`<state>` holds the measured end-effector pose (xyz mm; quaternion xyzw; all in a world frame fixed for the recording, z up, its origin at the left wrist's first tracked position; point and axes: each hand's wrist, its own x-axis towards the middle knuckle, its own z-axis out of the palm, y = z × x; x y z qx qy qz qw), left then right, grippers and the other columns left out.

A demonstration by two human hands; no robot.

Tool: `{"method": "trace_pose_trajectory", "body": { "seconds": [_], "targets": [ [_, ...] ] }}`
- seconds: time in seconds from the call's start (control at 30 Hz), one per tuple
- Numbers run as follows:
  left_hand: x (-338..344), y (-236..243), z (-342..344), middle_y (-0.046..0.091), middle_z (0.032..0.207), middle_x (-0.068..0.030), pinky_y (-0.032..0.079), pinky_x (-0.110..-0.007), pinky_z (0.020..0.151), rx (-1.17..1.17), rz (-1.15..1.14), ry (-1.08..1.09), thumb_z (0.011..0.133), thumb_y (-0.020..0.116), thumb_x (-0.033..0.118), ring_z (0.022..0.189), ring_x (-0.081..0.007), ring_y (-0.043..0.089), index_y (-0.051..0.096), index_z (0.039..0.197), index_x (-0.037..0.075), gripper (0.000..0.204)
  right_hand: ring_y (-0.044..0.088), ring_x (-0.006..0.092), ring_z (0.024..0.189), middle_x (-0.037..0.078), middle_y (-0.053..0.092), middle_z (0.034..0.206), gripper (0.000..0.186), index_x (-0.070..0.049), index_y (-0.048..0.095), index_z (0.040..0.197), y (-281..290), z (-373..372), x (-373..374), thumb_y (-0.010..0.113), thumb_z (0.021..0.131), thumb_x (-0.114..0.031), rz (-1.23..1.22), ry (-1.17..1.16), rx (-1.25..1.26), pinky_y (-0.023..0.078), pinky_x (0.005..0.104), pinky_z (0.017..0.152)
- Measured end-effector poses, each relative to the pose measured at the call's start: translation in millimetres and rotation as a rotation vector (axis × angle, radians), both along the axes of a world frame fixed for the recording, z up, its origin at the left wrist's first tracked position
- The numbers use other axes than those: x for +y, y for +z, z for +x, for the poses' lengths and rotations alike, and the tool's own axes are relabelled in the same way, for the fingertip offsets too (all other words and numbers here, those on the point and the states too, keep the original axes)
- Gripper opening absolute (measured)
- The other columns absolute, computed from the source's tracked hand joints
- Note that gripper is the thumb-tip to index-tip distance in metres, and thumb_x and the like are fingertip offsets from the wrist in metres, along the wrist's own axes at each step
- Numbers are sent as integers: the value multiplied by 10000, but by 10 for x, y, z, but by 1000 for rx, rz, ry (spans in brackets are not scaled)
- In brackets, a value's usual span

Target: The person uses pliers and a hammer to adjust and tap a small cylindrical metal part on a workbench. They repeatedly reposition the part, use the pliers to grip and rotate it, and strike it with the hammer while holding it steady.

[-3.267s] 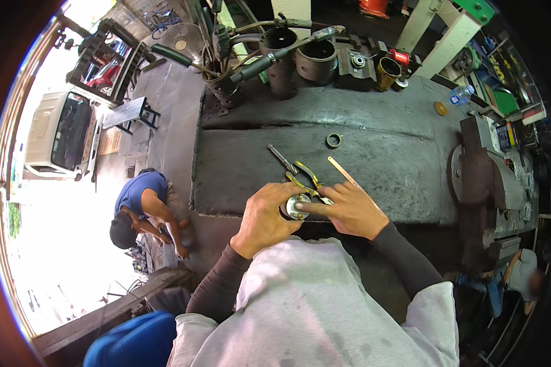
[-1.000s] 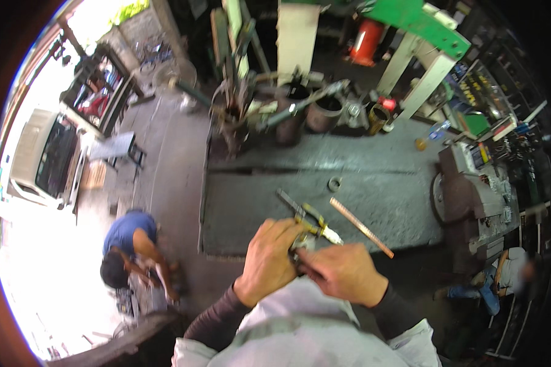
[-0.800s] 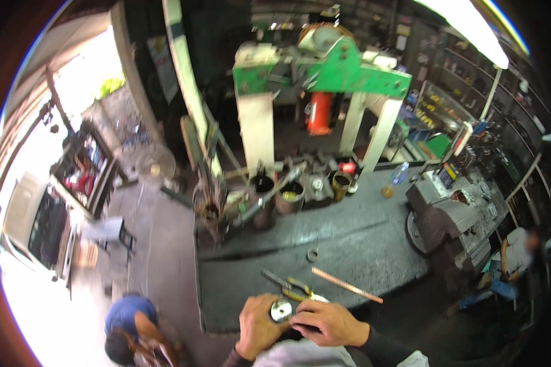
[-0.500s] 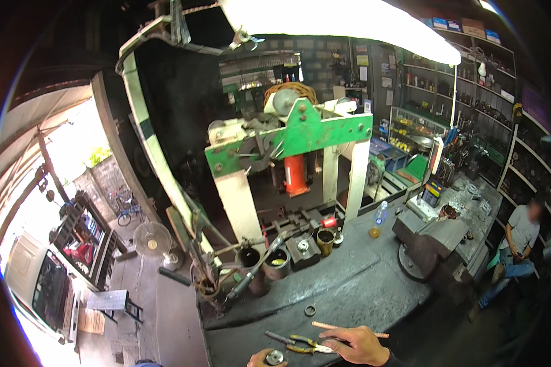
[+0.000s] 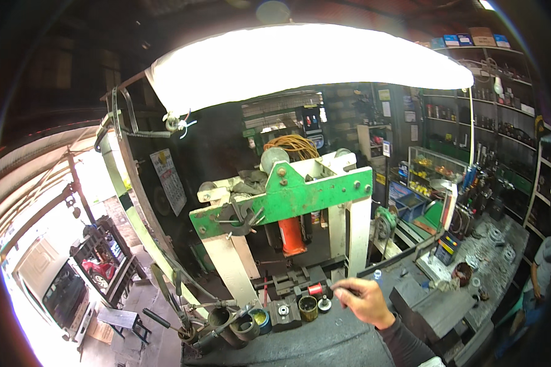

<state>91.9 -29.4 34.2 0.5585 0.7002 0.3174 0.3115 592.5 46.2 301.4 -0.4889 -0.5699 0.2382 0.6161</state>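
Note:
My right hand [image 5: 361, 300] is raised over the back of the dark workbench [image 5: 312, 348], its fingers curled; what they hold, if anything, I cannot make out. Its fingertips are beside a small red cylinder [image 5: 315, 289] and a metal part with a pale round base [image 5: 324, 304]. Left of these stand a rusty tin [image 5: 308, 306], a dark block with a metal ring on top [image 5: 283, 313] and dark tubs [image 5: 245, 329]. My left hand is out of view.
Behind stands a green and white press frame [image 5: 306, 192] with a red cylinder [image 5: 291, 235]. A vise [image 5: 419, 303] and parts-laden counter [image 5: 490, 257] are at the right, near a seated person [image 5: 536, 275]. A truck [image 5: 55, 287] stands outside at the left.
My view has swung up from the bench to the press and lamp. My right hand has risen from beside the pliers to the back items. My left hand, holding a round metal part earlier, has left view.

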Motion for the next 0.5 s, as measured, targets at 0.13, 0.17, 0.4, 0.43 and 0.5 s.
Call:
{"method": "trace_pose_trajectory", "body": {
  "seconds": [0.13, 0.17, 0.4, 0.43, 0.5],
  "targets": [
    [-70, -202, 137, 775, 1162, -100, 598, -355, 964, -91, 10, 160, 661, 998, -15, 1035, -204, 707, 667, 1310, -31, 729, 649, 60, 750, 11, 742, 893, 168, 16, 793, 1137, 252, 508, 749, 717, 1040, -97, -14, -19, -6, 524, 250, 655],
    [-84, -265, 174, 731, 1061, -47, 592, -338, 927, -87, 50, 201, 704, 946, -86, 980, -176, 668, 662, 1194, -17, 571, 662, 77, 771, 26, 749, 898, 172, 17, 791, 1138, 325, 655, 925, 716, 1034, -98, -2, -62, -73, 537, 266, 684],
    [-81, -488, 244, 633, 988, -21, 577, -332, 875, -315, 157, 258, 791, 829, -164, 937, -151, 605, 613, 1055, 25, 390, 738, 188, 886, 117, 797, 990, 201, 18, 780, 1133, 928, 1757, 2254, 686, 1009, -108, 218, -334, -127, 581, 348, 846],
    [-85, -492, 260, 635, 989, -21, 577, -333, 874, -318, 165, 272, 794, 827, -164, 935, -152, 606, 614, 1058, 25, 387, 749, 219, 907, 133, 800, 1007, 208, 15, 781, 1135, 1034, 1900, 2477, 687, 1002, -116, 298, -412, -210, 582, 362, 864],
    [-114, -488, 309, 638, 990, -22, 577, -333, 872, -320, 176, 298, 801, 822, -165, 932, -154, 607, 617, 1063, 23, 383, 765, 276, 955, 162, 801, 1035, 217, 6, 783, 1137, 1198, 2118, 2859, 691, 991, -125, 317, -491, -246, 579, 384, 900]
  ]
}}
